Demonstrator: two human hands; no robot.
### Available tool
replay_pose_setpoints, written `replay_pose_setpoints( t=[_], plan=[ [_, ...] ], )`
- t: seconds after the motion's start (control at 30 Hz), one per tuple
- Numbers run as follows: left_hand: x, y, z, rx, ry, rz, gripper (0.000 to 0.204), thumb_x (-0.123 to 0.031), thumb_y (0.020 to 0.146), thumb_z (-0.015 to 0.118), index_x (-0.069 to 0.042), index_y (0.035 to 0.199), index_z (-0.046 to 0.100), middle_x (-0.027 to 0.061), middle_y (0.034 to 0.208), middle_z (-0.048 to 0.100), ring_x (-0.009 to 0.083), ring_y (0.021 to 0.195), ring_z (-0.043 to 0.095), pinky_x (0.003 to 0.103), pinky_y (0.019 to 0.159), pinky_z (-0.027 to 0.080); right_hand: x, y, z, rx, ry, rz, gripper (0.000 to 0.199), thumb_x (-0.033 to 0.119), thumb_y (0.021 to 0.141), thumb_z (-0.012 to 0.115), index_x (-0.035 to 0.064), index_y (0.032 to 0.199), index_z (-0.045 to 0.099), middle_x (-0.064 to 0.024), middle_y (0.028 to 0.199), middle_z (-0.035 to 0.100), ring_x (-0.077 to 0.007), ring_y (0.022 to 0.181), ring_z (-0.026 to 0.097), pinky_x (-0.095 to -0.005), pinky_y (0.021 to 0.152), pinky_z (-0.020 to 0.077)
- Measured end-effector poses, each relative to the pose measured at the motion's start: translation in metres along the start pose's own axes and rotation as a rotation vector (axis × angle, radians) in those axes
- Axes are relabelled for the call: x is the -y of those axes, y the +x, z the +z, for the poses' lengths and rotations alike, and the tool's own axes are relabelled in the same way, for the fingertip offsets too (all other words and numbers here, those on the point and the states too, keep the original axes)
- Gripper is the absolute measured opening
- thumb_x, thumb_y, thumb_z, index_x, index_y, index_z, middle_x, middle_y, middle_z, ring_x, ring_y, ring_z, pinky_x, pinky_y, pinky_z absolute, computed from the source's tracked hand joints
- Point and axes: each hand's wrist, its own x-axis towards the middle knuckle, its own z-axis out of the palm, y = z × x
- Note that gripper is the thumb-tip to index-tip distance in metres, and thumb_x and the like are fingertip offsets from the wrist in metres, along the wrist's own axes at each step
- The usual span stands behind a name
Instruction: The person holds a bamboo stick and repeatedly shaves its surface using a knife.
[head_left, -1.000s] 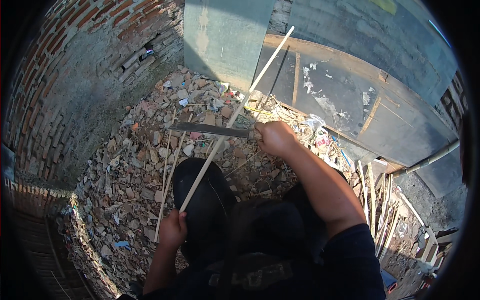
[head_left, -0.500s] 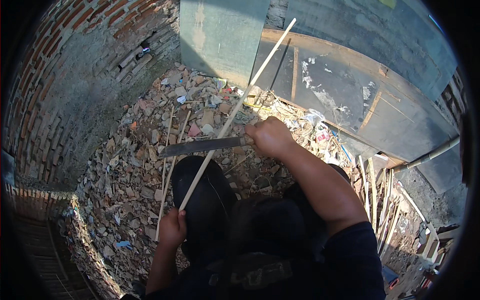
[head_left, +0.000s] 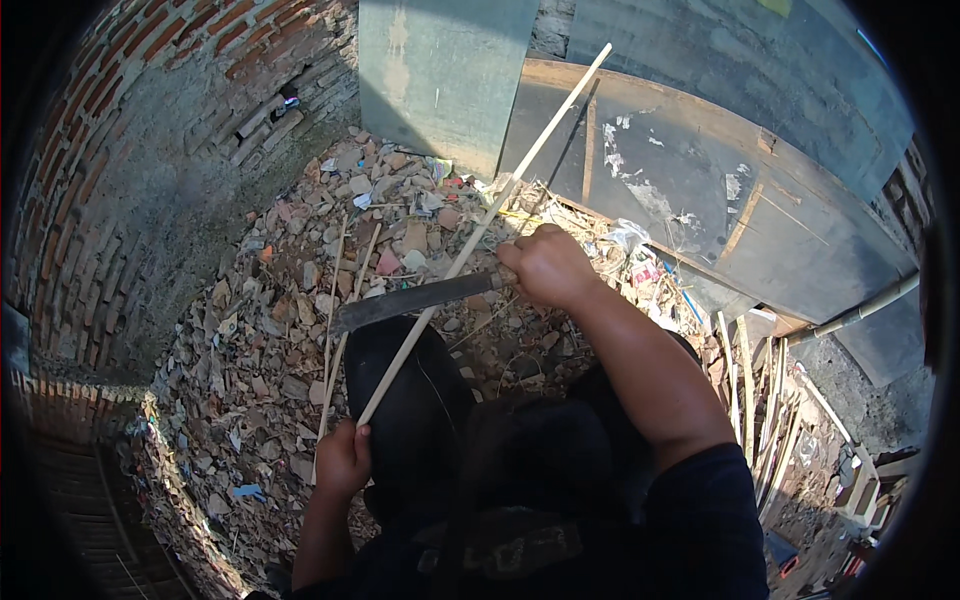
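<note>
My left hand (head_left: 343,460) is closed round the near end of a long pale wooden stick (head_left: 487,218). From there the stick slants up and away to the right, past my bent left knee (head_left: 410,375). My right hand (head_left: 548,266) grips the handle of a machete (head_left: 415,303), its broad dark blade pointing left. The blade crosses the stick around its lower middle, just above the knee; whether its edge bites into the wood I cannot tell. The fingertips of both hands are partly hidden.
Broken brick and stone rubble (head_left: 270,330) covers the ground. Two thin sticks (head_left: 343,330) lie on it left of my knee. Several more sticks (head_left: 770,420) are piled at the right. A brick wall (head_left: 150,190) rises on the left; dark boards (head_left: 660,160) lean at the back.
The machete has tilted, its tip dropping lower and shifting right, while my right hand moved slightly right. The stick's far end has swung a little to the right.
</note>
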Motion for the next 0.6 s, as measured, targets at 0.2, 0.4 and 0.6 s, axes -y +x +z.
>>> replay_pose_setpoints(
  t=[0.2, 0.4, 0.6],
  plan=[
    [0.005, -0.001, -0.009, 0.015, -0.074, -0.007, 0.032, -0.023, 0.103, 0.054, -0.002, 0.078, 0.050, 0.0206, 0.058, 0.053, 0.0437, 0.054, 0.058, 0.048, 0.050, 0.041, -0.038, -0.007, -0.007, 0.108, 0.092, 0.462, 0.023, 0.016, 0.076, 0.070, 0.0075, 0.097, 0.066, -0.0174, 0.088, 0.072, -0.0378, 0.086, 0.070, -0.0502, 0.077, 0.0559],
    [0.006, -0.003, -0.019, 0.046, -0.151, -0.037, 0.031, -0.021, 0.103, 0.054, -0.002, 0.079, 0.052, 0.0191, 0.057, 0.053, 0.0405, 0.052, 0.057, 0.047, 0.050, 0.041, -0.008, 0.002, -0.021, 0.055, 0.115, 0.121, 0.022, 0.015, 0.075, 0.069, 0.0075, 0.095, 0.064, -0.0158, 0.083, 0.070, -0.0374, 0.082, 0.069, -0.0487, 0.075, 0.0557],
    [0.010, 0.002, -0.032, 0.034, -0.089, -0.008, 0.032, -0.021, 0.103, 0.054, -0.001, 0.078, 0.052, 0.0191, 0.057, 0.053, 0.0388, 0.052, 0.058, 0.045, 0.050, 0.041, -0.047, -0.010, -0.026, 0.050, 0.026, 0.471, 0.020, 0.014, 0.074, 0.068, 0.0078, 0.093, 0.064, -0.0165, 0.082, 0.071, -0.0386, 0.085, 0.070, -0.0506, 0.078, 0.0556]
  ],
)
